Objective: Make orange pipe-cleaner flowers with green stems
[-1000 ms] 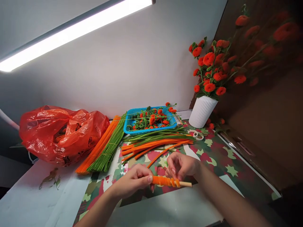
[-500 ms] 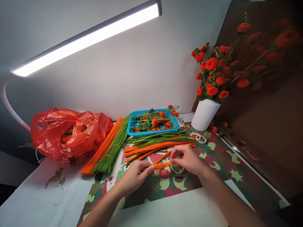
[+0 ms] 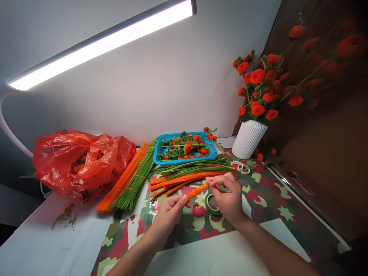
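- Orange coil point(image 3: 197, 191): fuzzy strip in tight turns, held just above table point(image 3: 175, 239), betw. both hands; tilted, one end twd 2 o'clock, other twd 8. Clock dirs from here, 12 = away from person.
- L hand point(image 3: 172, 209): at 8 o'clock; grip closed on coil's lower end, thumb on top, fingers curled under.
- R hand point(image 3: 230, 195): at 3 o'clock; grip = pinch, thumb + fingertips closed on coil's upper end, other fingers bent.
- Green tape roll point(image 3: 212, 212): 4 o'clock, lying on patterned cover, partly behind R hand.
- Loose orange stems point(image 3: 178, 178) + loose green stems point(image 3: 189, 166): 11 to 12 o'clock, lying roughly crosswise; greens mostly on far side.
- Blue basket point(image 3: 169, 162): 12 o'clock, just past loose stems; holds small orange flowers w/ green stems, a few poking over rim.
- White rings point(image 3: 245, 171): 2 o'clock, two, overlapping, flat.
- White vase point(image 3: 249, 140): approx 1 o'clock, ribbed, upright; full of orange flowers point(image 3: 258, 76) w/ green stems. Dark glossy panel point(image 3: 322, 142) to its R, reflecting them.
- Orange bundle point(image 3: 123, 178) + green bundle point(image 3: 135, 184): 9 to 10 o'clock, side by side.
- Red plastic bag point(image 3: 83, 168): 9 to 10 o'clock, beyond bundles; orange stuff inside, can't ID.
- Lamp point(image 3: 106, 42): lit bar overhead, 11 o'clock.
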The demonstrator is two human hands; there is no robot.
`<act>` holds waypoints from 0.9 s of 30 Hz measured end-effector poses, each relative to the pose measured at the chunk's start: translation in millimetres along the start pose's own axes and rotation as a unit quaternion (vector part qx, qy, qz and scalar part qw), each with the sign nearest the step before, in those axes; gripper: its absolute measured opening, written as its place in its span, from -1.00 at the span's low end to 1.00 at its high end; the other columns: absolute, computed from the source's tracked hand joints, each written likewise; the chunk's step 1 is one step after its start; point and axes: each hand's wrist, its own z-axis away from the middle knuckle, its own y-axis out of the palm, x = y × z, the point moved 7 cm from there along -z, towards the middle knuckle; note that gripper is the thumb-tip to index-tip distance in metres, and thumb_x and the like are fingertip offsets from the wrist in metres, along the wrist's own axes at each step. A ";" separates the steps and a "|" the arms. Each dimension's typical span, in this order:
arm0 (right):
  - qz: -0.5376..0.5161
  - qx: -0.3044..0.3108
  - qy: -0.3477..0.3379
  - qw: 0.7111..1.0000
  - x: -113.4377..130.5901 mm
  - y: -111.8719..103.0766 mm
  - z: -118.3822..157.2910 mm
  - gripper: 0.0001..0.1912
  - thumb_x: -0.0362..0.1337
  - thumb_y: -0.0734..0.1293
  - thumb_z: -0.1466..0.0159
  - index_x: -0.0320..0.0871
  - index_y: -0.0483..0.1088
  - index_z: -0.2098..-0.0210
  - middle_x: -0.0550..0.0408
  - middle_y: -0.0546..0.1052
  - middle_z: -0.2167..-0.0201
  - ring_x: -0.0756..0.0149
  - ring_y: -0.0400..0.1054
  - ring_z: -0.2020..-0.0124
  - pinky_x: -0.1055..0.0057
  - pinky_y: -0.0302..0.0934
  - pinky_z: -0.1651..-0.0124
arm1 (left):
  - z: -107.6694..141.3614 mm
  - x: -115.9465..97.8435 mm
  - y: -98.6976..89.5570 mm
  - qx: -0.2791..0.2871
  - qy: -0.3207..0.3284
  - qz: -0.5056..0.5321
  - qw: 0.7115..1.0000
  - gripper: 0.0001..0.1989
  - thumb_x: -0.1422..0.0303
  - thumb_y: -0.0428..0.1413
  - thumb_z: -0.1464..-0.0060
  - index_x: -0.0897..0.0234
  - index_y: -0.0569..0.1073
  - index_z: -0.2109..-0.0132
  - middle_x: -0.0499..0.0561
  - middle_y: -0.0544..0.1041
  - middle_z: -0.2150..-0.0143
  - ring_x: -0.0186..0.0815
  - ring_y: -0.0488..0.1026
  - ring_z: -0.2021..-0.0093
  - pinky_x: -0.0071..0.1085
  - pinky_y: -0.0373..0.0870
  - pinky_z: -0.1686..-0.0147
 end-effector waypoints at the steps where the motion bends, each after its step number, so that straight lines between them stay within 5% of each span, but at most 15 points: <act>1: -0.002 -0.007 -0.003 1.000 1.1 -0.5 0.3 -0.83 -0.46 0.34 -0.17 -0.07 0.37 0.48 0.15 0.56 0.43 0.27 0.41 0.30 0.32 0.29 0.23 | -0.4 3.9 2.2 0.006 -0.015 0.036 0.999 -0.49 -0.12 0.13 0.13 0.30 0.32 0.48 -0.27 -0.11 0.69 -0.53 -0.23 0.65 -0.50 -0.29 0.64; 8: -0.051 0.030 0.055 0.997 -9.5 4.8 3.0 -0.96 -0.33 0.34 -0.21 -0.06 0.38 0.33 0.13 0.49 0.39 0.28 0.39 0.28 0.34 0.27 0.21 | -2.2 17.4 8.0 0.030 -0.070 0.153 0.985 -0.49 -0.07 0.24 0.24 0.30 0.31 0.48 -0.32 -0.14 0.73 -0.57 -0.27 0.69 -0.53 -0.32 0.66; 13: -0.185 0.036 0.182 0.965 -34.3 14.3 9.1 -0.77 -0.19 0.28 -0.27 -0.06 0.21 0.10 0.20 0.42 0.47 0.31 0.42 0.33 0.34 0.29 0.19 | -3.1 15.3 4.7 0.023 -0.041 0.100 0.994 -0.48 -0.10 0.19 0.19 0.31 0.32 0.47 -0.31 -0.13 0.72 -0.56 -0.25 0.68 -0.52 -0.32 0.66; 20: -0.146 0.071 0.174 0.971 -37.6 14.4 2.7 -0.69 -0.20 0.31 -0.23 -0.06 0.16 0.09 0.21 0.40 0.48 0.29 0.39 0.28 0.23 0.21 0.01 | -1.7 5.4 1.6 0.004 -0.005 0.033 0.999 -0.46 -0.15 0.12 0.13 0.31 0.33 0.48 -0.28 -0.10 0.70 -0.54 -0.22 0.66 -0.51 -0.29 0.65; 27: -0.347 0.180 0.262 0.882 -42.9 29.8 -1.5 -0.59 -0.17 0.36 -0.19 -0.02 0.10 0.07 0.29 0.31 0.49 0.30 0.47 0.31 0.30 0.31 0.15 | 0.6 2.9 2.0 -0.002 -0.005 0.017 1.000 -0.46 -0.15 0.10 0.12 0.31 0.31 0.48 -0.27 -0.08 0.69 -0.53 -0.21 0.65 -0.51 -0.28 0.64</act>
